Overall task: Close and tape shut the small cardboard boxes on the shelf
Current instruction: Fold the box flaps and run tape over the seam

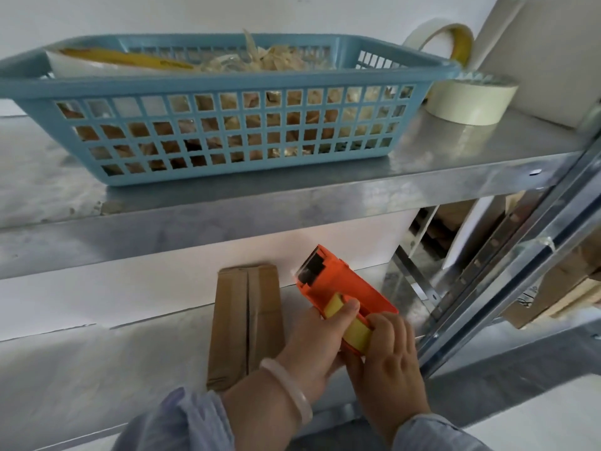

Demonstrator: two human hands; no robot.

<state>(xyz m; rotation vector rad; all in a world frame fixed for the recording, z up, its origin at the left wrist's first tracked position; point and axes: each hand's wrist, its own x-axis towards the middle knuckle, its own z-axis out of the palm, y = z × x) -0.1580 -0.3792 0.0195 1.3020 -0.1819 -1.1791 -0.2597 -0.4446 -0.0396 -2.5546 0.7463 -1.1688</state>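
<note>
dispenser (338,284) beside box (234,320) edge, perhaps touching

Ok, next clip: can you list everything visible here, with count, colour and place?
basket: one, blue plastic, on the upper shelf, full of crumpled pale scraps
flat tape roll: one, cream, on the upper shelf right of the basket
upright tape roll: one, white with a yellow inside, behind the flat one
upper shelf: one, grey metal
lower shelf: one, grey metal
cardboard box: one, brown, flaps folded shut, on the lower shelf
tape dispenser: one, orange with a yellow roll, above the lower shelf, right of the box
bracelet: one, pale, on the left wrist
left hand: grips the dispenser, thumb on the roll
right hand: grips the dispenser's rear
</note>
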